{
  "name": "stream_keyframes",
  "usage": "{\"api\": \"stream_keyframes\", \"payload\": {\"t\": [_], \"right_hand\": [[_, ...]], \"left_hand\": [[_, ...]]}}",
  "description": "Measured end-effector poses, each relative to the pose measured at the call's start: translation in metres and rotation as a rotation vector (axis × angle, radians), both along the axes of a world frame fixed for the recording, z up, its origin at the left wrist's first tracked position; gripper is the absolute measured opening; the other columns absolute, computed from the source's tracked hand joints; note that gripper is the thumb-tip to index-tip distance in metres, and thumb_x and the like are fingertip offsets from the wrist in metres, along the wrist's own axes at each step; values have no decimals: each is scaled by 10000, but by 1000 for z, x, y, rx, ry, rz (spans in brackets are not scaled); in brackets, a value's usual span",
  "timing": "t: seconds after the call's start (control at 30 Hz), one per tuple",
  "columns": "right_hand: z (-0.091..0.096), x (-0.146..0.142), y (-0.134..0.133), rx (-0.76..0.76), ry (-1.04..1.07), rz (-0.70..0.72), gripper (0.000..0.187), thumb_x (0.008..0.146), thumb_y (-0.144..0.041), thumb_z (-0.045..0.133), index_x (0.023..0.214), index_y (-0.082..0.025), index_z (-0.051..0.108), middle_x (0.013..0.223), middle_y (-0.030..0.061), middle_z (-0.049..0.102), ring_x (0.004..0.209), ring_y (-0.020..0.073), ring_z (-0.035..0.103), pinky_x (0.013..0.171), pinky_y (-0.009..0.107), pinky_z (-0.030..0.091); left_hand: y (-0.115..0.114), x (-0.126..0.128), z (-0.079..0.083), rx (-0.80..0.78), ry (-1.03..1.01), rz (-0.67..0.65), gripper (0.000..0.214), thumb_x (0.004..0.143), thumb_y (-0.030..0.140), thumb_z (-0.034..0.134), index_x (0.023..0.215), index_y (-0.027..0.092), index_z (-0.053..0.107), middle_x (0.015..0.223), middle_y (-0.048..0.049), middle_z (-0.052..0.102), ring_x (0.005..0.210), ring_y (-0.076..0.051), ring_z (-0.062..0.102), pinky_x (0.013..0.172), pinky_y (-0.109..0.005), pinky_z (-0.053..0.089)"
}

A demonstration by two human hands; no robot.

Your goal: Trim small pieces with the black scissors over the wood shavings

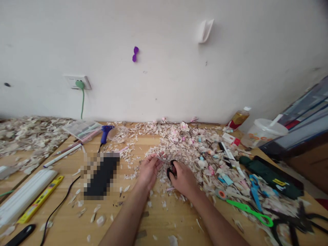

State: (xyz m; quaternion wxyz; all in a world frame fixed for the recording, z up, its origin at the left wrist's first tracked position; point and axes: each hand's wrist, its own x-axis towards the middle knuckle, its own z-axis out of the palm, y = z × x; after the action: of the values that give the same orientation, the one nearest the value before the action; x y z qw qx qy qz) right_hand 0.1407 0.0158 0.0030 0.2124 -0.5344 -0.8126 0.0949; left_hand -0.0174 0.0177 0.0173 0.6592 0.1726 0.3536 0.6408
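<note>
My left hand (149, 168) pinches a small pale scrap (161, 158) between thumb and fingertips, above the wooden table (164, 222). My right hand (182, 177) is closed around black-handled scissors (171, 169), whose blades point at the scrap. Both hands sit at the near edge of a large heap of pink and white shell-like cuttings (184, 143).
A blurred dark object (101, 176), a blue glue gun (105, 132), a clear bowl (118, 133), pens and a yellow cutter (41, 201) lie to the left. Green-handled scissors (246, 208), blue scissors (255, 191), a dark pouch (271, 176), a white bucket (263, 131) and a bottle (238, 119) stand at the right.
</note>
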Motion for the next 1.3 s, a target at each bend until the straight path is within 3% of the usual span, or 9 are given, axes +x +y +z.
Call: {"api": "stream_keyframes", "payload": {"t": [0.17,0.27,0.83,1.07,1.3], "right_hand": [[-1,-1,0,-4,-19,-5,119,839,-271,492,902,-182,540,810,58,602,765,190,540,695,276,344],[-2,-1,0,-8,-30,-11,119,857,-267,481,911,-185,547,800,52,621,758,189,560,672,274,337],[-6,6,6,-36,-59,-67,156,896,-265,448,923,-219,595,775,34,657,715,183,588,621,270,323],[-3,1,1,18,35,-31,162,837,-276,495,948,-173,552,831,68,604,778,194,542,689,276,356],[-3,-1,0,-2,-10,8,136,856,-271,473,914,-182,557,801,61,622,763,193,557,685,276,337]], "left_hand": [[-1,7,-6,15,12,29,250,628,292,798,744,146,632,720,0,631,663,-85,579,724,-222,466],[-1,9,-9,6,8,24,259,611,296,810,716,144,629,661,15,595,620,-76,550,711,-220,457],[6,1,-12,-25,218,154,307,593,317,805,817,151,676,722,8,635,614,-82,553,653,-211,430],[5,1,-7,-8,140,131,296,565,294,818,782,158,670,730,7,648,678,-104,599,770,-262,464],[1,9,-7,19,106,99,212,602,276,791,729,154,671,724,2,643,674,-98,579,728,-228,454]]}}
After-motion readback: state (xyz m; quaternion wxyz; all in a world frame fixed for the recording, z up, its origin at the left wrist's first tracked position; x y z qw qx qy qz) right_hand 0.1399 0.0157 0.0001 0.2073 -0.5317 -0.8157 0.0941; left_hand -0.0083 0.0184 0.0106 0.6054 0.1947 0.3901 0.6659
